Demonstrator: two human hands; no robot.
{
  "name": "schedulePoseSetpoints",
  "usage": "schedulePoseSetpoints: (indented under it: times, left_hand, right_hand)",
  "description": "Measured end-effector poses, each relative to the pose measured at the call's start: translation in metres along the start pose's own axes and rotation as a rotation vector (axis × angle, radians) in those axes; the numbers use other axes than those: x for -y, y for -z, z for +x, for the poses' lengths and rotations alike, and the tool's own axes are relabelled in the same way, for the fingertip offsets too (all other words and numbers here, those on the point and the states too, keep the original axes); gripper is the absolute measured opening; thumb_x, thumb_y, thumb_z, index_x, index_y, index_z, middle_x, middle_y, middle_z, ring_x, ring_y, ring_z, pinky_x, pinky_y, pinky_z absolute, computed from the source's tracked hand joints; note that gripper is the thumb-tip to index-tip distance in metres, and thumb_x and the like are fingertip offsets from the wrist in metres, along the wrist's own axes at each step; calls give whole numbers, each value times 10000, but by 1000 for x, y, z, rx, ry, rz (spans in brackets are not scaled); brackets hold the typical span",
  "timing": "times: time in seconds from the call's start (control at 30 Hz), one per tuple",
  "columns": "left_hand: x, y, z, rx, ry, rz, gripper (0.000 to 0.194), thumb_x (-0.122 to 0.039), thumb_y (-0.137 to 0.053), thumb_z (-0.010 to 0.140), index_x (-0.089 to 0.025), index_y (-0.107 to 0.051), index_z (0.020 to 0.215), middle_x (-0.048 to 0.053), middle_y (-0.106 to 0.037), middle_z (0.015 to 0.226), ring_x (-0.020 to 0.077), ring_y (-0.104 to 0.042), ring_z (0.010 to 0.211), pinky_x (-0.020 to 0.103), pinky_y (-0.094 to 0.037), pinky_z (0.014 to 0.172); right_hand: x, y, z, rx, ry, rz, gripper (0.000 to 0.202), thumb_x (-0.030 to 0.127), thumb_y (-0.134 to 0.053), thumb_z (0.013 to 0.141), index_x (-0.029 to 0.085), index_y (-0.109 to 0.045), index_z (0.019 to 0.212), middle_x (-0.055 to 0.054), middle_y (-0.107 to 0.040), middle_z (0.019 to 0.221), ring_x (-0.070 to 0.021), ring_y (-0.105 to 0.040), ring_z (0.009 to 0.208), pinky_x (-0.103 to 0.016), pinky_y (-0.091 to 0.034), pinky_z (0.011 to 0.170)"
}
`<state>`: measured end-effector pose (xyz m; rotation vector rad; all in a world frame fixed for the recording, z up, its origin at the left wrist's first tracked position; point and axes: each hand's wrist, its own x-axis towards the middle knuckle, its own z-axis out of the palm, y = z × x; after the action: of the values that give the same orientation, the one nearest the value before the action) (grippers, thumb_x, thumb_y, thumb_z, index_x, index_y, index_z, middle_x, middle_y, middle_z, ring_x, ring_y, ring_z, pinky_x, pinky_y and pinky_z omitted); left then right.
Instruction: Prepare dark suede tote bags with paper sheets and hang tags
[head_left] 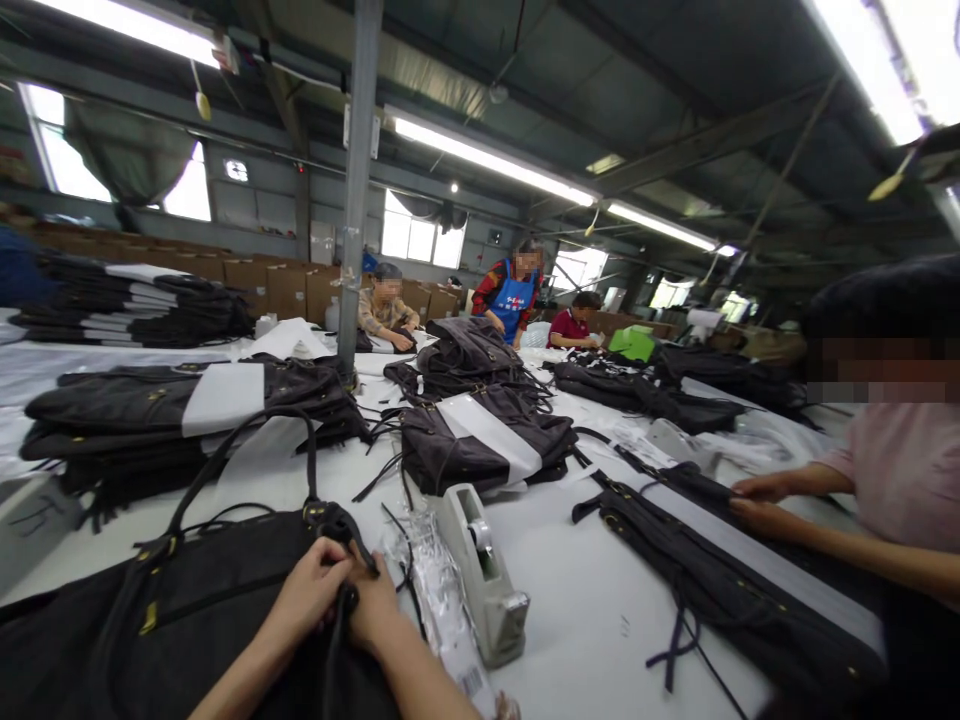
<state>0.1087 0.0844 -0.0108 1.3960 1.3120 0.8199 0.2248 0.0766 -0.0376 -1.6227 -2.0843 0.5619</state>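
Observation:
A black handbag (217, 565) with gold zips and rings lies at the lower left of the table, its looped handle (244, 430) standing up. At the bag's right end, my left hand (315, 585) is closed with its fingertips pinched on a black strap (339, 630). Close against it, my right hand (375, 600) curls round the same strap and fittings. What lies between the fingertips is partly hidden. Just right of my hands are clear plastic packets (442, 590) and a grey tape dispenser (484, 580).
Stacked black bags wrapped in white paper (223, 398) stand at the back left. Another wrapped bag (487, 435) lies behind the dispenser. On the right, a co-worker's hands (769, 500) hold a bag with a paper band (750, 560). A metal post (358, 200) rises beyond.

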Motion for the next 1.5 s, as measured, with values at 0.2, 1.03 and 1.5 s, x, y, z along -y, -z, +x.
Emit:
schedulePoseSetpoints:
  times: [0.2, 1.03, 1.5]
  left_hand:
    - [-4, -9, -20, 28, -27, 100, 418, -555, -435, 748, -213, -463, 986, -85, -439, 503, 153, -496, 401, 227, -348, 368]
    - [-33, 7, -88, 129, 1, -171, 419, -293, -579, 731, -134, -539, 1117, -60, -546, 480, 113, -474, 332, 183, -356, 316]
    - [-23, 6, -89, 29, 49, -308, 518, -269, -626, 746, -143, -541, 1241, -12, -671, 626, 156, -625, 525, 224, -502, 507]
  right_hand:
    - [-16, -25, 6, 58, -10, -204, 615, 236, -516, 858, 283, -315, 1437, -51, -342, 1493, -273, -313, 1373, -564, -245, 1120]
    - [20, 53, -165, 37, -139, 662, 428, 445, -394, 920, 207, -615, 1199, -71, -682, 1110, -203, -588, 1115, -392, -414, 1022]
    - [18, 54, -135, -228, -128, 456, 385, 288, -441, 887, 183, -592, 1225, -83, -621, 1222, -211, -551, 1154, -390, -401, 1037]
